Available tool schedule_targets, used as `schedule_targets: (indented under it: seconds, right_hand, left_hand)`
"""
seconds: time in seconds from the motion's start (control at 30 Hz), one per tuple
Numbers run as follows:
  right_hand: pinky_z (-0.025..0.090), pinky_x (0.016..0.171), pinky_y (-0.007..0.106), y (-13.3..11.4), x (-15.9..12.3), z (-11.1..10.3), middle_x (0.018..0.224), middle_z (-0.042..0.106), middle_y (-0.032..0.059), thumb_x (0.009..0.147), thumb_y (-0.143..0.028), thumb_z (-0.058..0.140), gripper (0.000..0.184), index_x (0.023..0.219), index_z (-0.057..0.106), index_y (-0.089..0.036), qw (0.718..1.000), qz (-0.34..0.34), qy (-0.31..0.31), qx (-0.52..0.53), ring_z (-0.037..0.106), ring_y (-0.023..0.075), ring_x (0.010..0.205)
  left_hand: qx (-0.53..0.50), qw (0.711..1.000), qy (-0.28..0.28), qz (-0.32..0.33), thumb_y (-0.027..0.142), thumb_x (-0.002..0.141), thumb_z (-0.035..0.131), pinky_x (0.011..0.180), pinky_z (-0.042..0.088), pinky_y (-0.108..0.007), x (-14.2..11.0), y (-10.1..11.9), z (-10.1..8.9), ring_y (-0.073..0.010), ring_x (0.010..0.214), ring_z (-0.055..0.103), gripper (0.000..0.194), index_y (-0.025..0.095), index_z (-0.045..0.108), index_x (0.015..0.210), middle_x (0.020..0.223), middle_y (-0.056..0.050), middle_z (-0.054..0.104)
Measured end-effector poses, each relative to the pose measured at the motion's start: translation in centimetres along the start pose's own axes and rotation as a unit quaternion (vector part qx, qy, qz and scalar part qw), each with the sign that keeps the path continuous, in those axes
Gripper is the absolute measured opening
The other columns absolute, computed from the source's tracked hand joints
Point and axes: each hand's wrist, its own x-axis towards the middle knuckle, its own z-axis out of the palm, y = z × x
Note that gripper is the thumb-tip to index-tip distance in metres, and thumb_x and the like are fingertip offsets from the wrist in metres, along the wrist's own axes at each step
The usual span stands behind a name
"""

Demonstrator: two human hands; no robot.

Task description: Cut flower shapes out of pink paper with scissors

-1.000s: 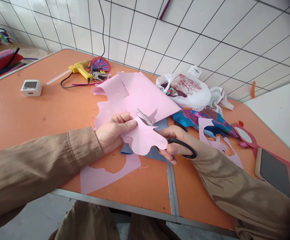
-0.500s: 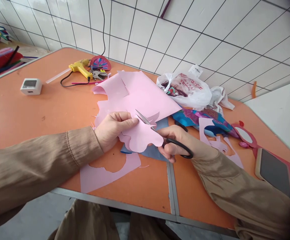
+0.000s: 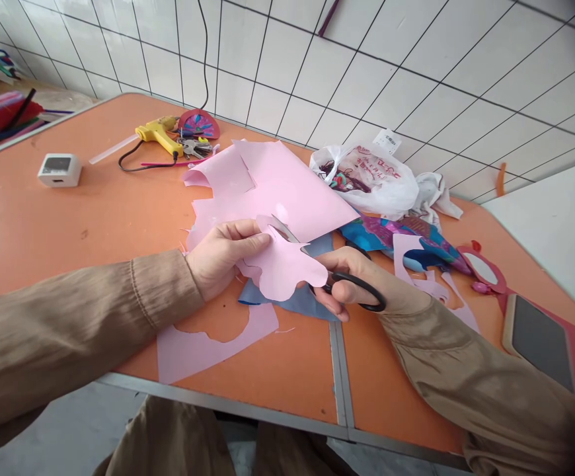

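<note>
My left hand [image 3: 228,254] pinches a wavy-edged piece of pink sheet [image 3: 287,268] between thumb and fingers. From the other side, my right hand [image 3: 349,277] is closed on black-handled scissors [image 3: 367,291], with fingers in the loops. The scissor blades are parted at the piece's upper edge, their tips close to my left thumb; part of the lower blade is hidden by the piece. Behind my hands lies a larger pink sheet [image 3: 287,178] with a ragged left edge. A blue sheet [image 3: 312,305] lies under my hands, and a cut pink offcut [image 3: 193,357] rests near the table's front edge.
On the orange table [image 3: 109,231] are a small white box [image 3: 60,170], a yellow glue gun [image 3: 159,135] and keys [image 3: 195,149]. At right sit a plastic bag [image 3: 371,178], colourful shiny material [image 3: 416,238], pink scraps [image 3: 436,287], a small mirror [image 3: 484,270] and a phone [image 3: 540,344].
The scissors opened and closed slightly along the pink piece's upper edge. The thin flap of pink beyond the blades no longer shows. My hands shifted only a little.
</note>
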Motion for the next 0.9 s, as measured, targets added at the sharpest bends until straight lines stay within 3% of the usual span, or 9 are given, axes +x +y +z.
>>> schedule_targets:
  seconds: [0.17, 0.37, 0.53, 0.9]
  right_hand:
    - [0.039, 0.042, 0.021, -0.5, -0.2, 0.3, 0.058, 0.057, -0.0022, 0.076, -0.067, 0.076, 0.063, 0.101, 0.067, -0.009, 1.000, 0.026, 0.015, 0.002, 0.051, 0.0085, 0.042]
    - [0.037, 0.039, 0.020, 0.2, -0.1, 0.1, 0.056, 0.057, -0.0023, 0.075, -0.067, 0.076, 0.068, 0.107, 0.066, -0.008, 1.000, 0.023, 0.004, -0.003, 0.049, 0.0084, 0.039]
    - [0.036, 0.037, 0.020, 0.6, 0.0, -0.3, 0.053, 0.057, -0.0027, 0.074, -0.069, 0.075, 0.069, 0.105, 0.068, -0.008, 1.000, 0.006, -0.002, -0.018, 0.047, 0.0077, 0.036]
    - [0.041, 0.040, 0.021, -1.2, -0.7, -0.2, 0.057, 0.057, -0.0032, 0.071, -0.069, 0.079, 0.064, 0.095, 0.068, -0.010, 0.999, 0.038, 0.018, -0.026, 0.053, 0.0086, 0.041]
  left_hand:
    - [-0.009, 1.000, -0.023, 0.000, 0.031, 0.068, 0.088, 0.047, 0.045, -0.024, 0.0, 0.2, 0.1, -0.0126, 0.049, 0.057, 0.027, 0.011, 0.072, 0.072, 0.063, -0.005, 0.066]
    - [0.046, 0.999, 0.023, 0.012, 0.036, 0.076, 0.080, 0.044, 0.043, -0.025, 0.0, 0.7, 0.0, -0.0151, 0.050, 0.059, 0.028, 0.011, 0.070, 0.072, 0.063, -0.007, 0.066]
    - [0.039, 0.999, 0.033, -0.007, 0.035, 0.076, 0.080, 0.049, 0.050, -0.029, 0.1, 0.8, -0.3, -0.0199, 0.056, 0.065, 0.027, 0.011, 0.070, 0.071, 0.065, -0.008, 0.066]
    - [-0.050, 0.998, -0.027, -0.004, 0.035, 0.068, 0.088, 0.047, 0.049, -0.025, 0.8, 0.3, -0.9, -0.0156, 0.053, 0.063, 0.028, 0.011, 0.076, 0.075, 0.066, -0.007, 0.070]
